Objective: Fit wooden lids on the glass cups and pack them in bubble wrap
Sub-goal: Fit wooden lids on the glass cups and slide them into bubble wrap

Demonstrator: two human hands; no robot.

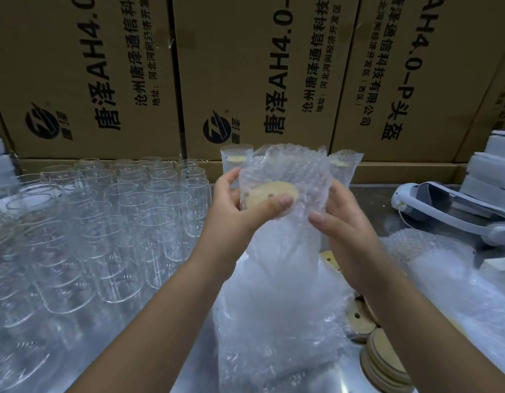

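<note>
Lids [387,361] of pale wood, stacked and fanned at the near right edge of the steel desk [189,373], a small hole showing in some. Just left of them, heaped on the desk between two bare forearms, loose bubble wrap [276,313]. Further right, a second heap [435,259] of the same wrap.

Above the middle of the desk, held clear of it in both hands, a cup [302,191] inside a bubble bag [291,163], a round wooden lid [269,194] on it seen through the plastic, the whole tilted toward the camera. Left hand [234,214] curled round the cup's left side, thumb pressed on the lid's near rim through the bag. Right hand [344,225] curled round the right side, thumb in front, pinching the bag beside the lid; its fingers hidden behind the plastic.

To the left, filling that half of the desk, rows of empty glasses [109,222], upright, mouths up, packed touching or nearly so. Behind the hands, standing near the desk's far edge, two packed cups [235,163] in bubble bags, lids visible inside, one either side of the held one. At far right, a white headset [444,205] lying on the desk, and beyond it a stack of white boxes [489,165]. Along the back, a wall of brown cartons [245,66] printed with black Chinese lettering and "AH4.0".
</note>
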